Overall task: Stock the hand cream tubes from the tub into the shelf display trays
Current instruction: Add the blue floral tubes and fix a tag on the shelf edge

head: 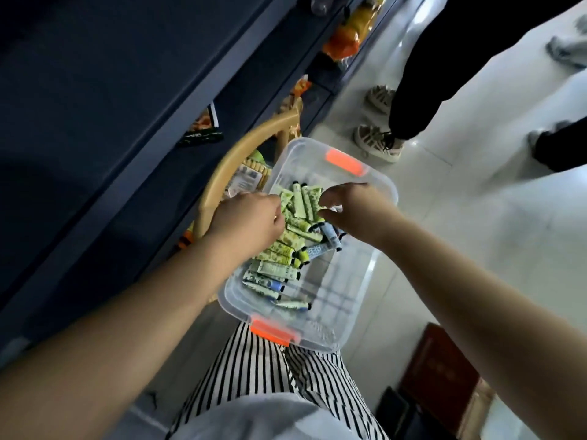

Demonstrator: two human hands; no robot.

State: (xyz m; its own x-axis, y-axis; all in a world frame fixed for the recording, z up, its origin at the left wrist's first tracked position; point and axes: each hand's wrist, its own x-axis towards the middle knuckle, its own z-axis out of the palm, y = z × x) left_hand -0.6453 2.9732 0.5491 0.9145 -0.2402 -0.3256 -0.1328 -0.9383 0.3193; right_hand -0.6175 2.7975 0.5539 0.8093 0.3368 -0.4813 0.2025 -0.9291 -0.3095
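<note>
A clear plastic tub (pixel 349 315) with orange latches rests on a tan chair in front of me. Several green and blue hand cream tubes (pixel 286 249) with black caps lie heaped along its left side. My left hand (pixel 251 220) reaches into the tub with fingers curled round green tubes at the pile's left. My right hand (pixel 352 208) curls its fingers over a bunch of green tubes (pixel 305 201) at the top of the pile. The dark blue shelf (pixel 133 128) stands at my left; its display trays are out of sight.
The tan chair (pixel 232 160) holds the tub, with snack packs under its backrest. Orange packets (pixel 346 36) sit on lower shelves. A person's legs and shoes (pixel 381 141) stand on the white floor beyond the tub. Brown boxes (pixel 441 376) lie at lower right.
</note>
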